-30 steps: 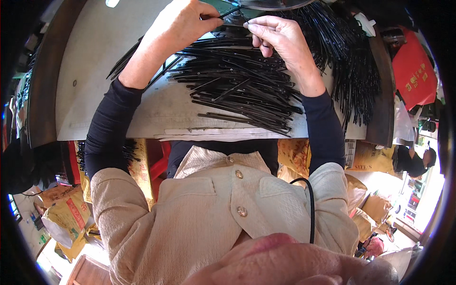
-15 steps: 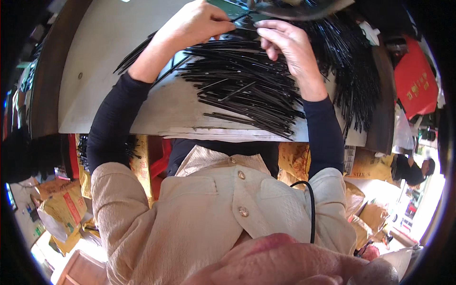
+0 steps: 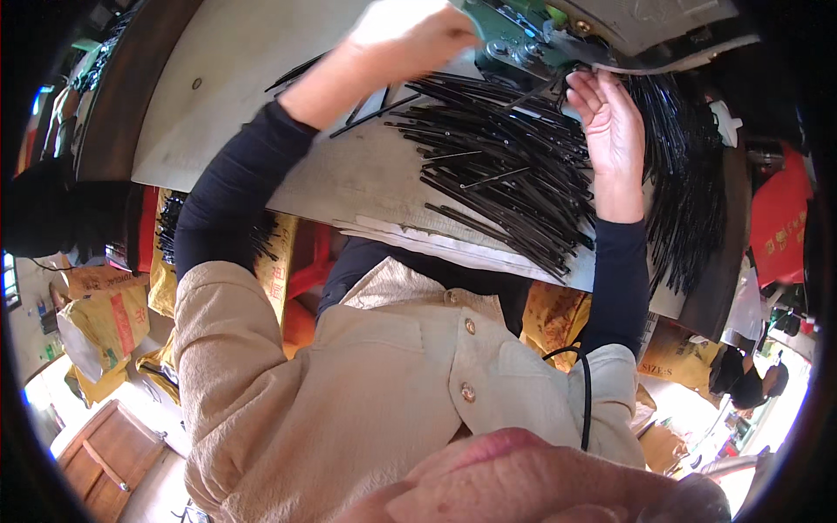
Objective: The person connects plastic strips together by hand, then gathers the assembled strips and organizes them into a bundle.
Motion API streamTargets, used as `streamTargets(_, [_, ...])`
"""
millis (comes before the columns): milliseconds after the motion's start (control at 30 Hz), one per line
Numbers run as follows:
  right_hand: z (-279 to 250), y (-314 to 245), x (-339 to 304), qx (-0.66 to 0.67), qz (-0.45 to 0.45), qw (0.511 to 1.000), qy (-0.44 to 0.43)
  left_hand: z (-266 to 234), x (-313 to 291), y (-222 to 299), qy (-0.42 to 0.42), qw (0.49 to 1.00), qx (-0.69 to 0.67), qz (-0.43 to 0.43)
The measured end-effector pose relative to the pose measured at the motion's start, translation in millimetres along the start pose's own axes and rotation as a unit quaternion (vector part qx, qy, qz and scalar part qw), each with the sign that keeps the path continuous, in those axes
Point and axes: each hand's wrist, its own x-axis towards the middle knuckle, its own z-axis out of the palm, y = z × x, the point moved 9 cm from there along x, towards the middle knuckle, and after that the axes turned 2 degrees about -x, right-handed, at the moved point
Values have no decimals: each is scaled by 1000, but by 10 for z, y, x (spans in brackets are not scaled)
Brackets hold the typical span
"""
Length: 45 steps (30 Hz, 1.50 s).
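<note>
Over the far part of the work table, my left hand [image 3: 418, 37] is curled with its fingers drawn together. Motion blur softens it, and whatever it may hold cannot be made out. To its right, my right hand [image 3: 609, 122] is raised with bent, closed fingertips beside a green machine [image 3: 514, 54] with metal bolts. Dark material meets these fingertips, too small to name. Between and below my hands lies a pile of thin black strips [image 3: 497, 148], mostly side by side. Another thick bundle of black strips [image 3: 689, 192] hangs over the table to the right of my right hand.
The pale table [image 3: 340, 183] has a dark edge at the left. A grey metal machine part [image 3: 671, 26] juts over the far right. Red material [image 3: 779, 218] hangs at the right, and yellow printed sacks [image 3: 109, 322] stand beyond the table's left side. Another person [image 3: 748, 379] is at far right.
The view has shifted, showing more of the green machine. My hands have moved apart: the left is away from the right, which is now close against the machine.
</note>
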Motion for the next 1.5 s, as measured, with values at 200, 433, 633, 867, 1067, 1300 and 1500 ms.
streamTargets(200, [-162, -13, 79, 58, -26, 998, 8, -71, -152, -765, -52, 993, 44, -98])
streamTargets(433, [422, 92, -195, -139, 104, 976, -133, -89, -19, -499, -28, 995, 1, -93])
streamTargets(633, [784, 162, -303, -334, 75, 917, -206, 136, 95, -172, -8, 993, -114, -35])
streamTargets(867, [701, 171, -259, -311, 70, 928, -194, 246, 180, -57, -25, 978, -196, -68])
streamTargets(1067, [696, 158, -255, -301, 70, 931, -193, 168, 201, 22, 9, 980, -189, -53])
streamTargets(1300, [655, 169, -235, -315, 67, 927, -193, 181, 215, 57, 13, 982, -181, -47])
streamTargets(1500, [645, 165, -230, -344, 69, 919, -181, 212, 216, 22, 28, 980, -195, -28])
